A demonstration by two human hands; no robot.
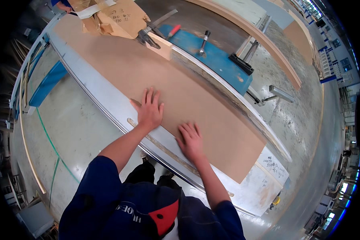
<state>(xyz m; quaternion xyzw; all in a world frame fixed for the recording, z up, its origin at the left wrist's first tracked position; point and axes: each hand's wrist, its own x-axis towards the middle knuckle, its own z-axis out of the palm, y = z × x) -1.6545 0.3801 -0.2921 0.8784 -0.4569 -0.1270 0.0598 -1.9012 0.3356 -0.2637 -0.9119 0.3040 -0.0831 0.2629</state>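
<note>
A long brown sheet of board [212,116] lies along a pale metal work surface [88,68] in front of me. My left hand [149,112] rests flat on the sheet near its close edge, fingers spread and pointing away. To its right, my right hand [191,140] lies across that same edge, fingers stretched out over the board. Neither hand holds anything. A narrow wooden strip [164,149] is set along the metal on my side of the sheet. Past the board runs a raised, pale-edged rail with a worn wooden side [228,102].
A clamp [148,40] grips a wooden block [160,47] beside a cardboard piece [122,18] at the far end. On the blue surface [188,40] lie a red-handled tool [174,31] and a black-and-silver tool [204,43]. A curved wooden beam [264,40] stands beyond. Another person's hand [64,7] shows far left.
</note>
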